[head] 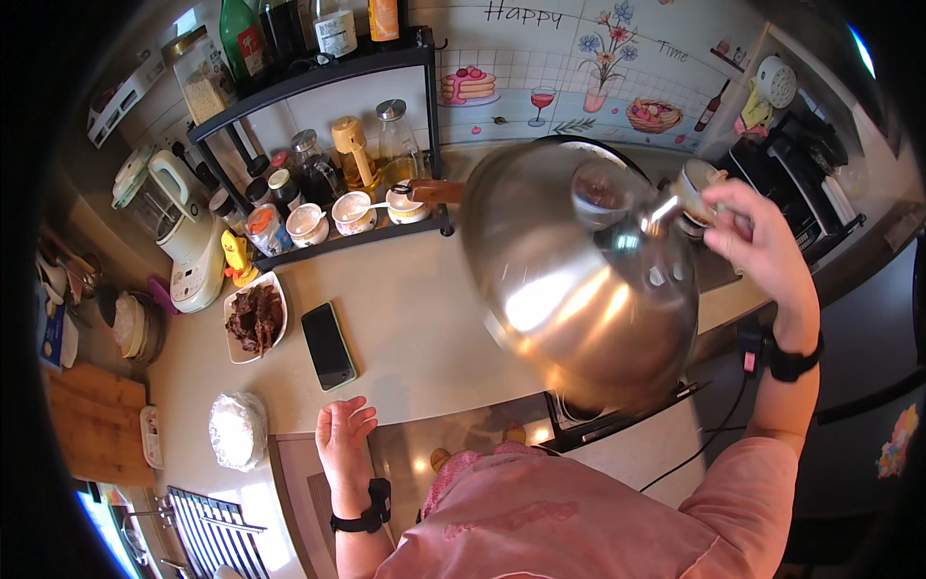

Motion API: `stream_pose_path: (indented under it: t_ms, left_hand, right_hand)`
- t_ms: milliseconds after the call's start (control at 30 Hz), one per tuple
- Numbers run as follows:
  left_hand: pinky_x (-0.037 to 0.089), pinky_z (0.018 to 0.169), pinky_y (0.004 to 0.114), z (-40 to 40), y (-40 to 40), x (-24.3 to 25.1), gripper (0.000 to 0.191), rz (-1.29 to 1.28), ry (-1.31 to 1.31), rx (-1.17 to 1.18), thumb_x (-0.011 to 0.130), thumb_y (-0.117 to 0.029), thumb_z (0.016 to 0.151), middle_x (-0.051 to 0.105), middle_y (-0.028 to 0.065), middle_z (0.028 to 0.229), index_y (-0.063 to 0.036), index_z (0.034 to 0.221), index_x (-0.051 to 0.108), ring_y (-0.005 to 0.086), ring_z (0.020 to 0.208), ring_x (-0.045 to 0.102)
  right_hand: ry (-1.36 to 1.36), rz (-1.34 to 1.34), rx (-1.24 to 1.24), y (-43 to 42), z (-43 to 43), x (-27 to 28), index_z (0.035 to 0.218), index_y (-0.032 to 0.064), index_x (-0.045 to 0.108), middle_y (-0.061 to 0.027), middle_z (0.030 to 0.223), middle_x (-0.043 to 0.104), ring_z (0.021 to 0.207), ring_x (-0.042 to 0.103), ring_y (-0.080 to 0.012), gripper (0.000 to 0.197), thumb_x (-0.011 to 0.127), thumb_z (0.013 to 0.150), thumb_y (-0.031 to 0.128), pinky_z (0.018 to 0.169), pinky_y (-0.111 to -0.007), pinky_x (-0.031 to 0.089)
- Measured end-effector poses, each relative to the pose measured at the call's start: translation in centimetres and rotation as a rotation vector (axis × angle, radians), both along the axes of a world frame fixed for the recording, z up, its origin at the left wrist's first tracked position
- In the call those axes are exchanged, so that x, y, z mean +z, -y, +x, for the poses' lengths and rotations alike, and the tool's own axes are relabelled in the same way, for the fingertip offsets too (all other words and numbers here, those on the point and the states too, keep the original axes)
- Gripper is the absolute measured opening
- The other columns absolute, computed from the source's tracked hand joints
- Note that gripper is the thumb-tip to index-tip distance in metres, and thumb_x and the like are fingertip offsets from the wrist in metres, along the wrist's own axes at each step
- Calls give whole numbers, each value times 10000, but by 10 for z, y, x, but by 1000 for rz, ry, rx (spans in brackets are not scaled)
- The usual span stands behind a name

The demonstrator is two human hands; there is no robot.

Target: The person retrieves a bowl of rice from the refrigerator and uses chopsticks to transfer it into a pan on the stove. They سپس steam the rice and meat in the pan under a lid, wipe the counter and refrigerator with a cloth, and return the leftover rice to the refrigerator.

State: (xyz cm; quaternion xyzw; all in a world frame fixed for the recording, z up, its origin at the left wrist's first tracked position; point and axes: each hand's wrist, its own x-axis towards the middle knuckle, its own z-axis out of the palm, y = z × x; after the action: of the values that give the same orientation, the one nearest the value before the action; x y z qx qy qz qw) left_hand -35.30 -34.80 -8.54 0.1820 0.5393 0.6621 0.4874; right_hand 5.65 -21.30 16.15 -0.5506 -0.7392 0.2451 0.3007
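Note:
My right hand has its fingers about the knob of a large domed steel lid. The lid is tilted and blurred by motion. It hides most of a pan behind it, whose wooden handle sticks out to the left. A small bowl shape with dark contents shows on the lid; whether it is a reflection I cannot tell. My left hand holds nothing, its fingers loosely curled, just off the counter's front edge. Nearest to it lies a phone with a dark screen.
A white bowl of dark brown cooked meat sits left of the phone. A plastic-covered round container stands near the counter corner. At the back are a black rack with bottles and seasoning pots, and a blender. A black cable hangs at right.

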Motion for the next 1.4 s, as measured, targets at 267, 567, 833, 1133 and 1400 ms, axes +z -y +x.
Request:
stream_pose_path:
  t_ms: [267,567,833,1133,1400]
  left_hand:
    - [489,682,288,14,3,5,167,-6,-7,24,501,-231,911,600,126,937,-64,899,503,195,771,606]
    - [504,673,281,16,24,-9,168,-55,8,152,500,-231,912,610,113,905,-66,888,498,174,728,608]
    - [497,688,273,21,24,-5,162,-58,5,147,491,-231,916,611,101,909,-72,890,501,163,743,606]
    - [496,705,279,18,28,-6,171,-59,18,153,492,-225,916,606,109,931,-56,897,507,169,770,604]
    - [489,673,277,-13,49,-8,161,-69,-45,307,545,-217,885,601,82,913,-61,910,517,159,736,596]
  right_hand:
    - [534,145,-392,-141,39,-38,1060,156,575,-50,834,604,841,588,-225,379,689,704,220,734,-340,444]
    - [673,75,-379,-193,36,-78,1081,186,582,-39,916,624,924,584,-234,375,677,723,253,779,-352,445]
    - [632,144,-334,-207,50,-93,1034,162,586,-63,856,626,848,603,-231,365,697,689,206,730,-342,448]
    - [629,202,-268,-218,64,-100,1009,171,577,-100,865,641,859,608,-289,325,655,698,221,731,-383,470]
    - [659,667,42,-181,7,-86,1149,68,529,-152,1138,542,1025,507,-337,458,644,706,77,890,-387,396]
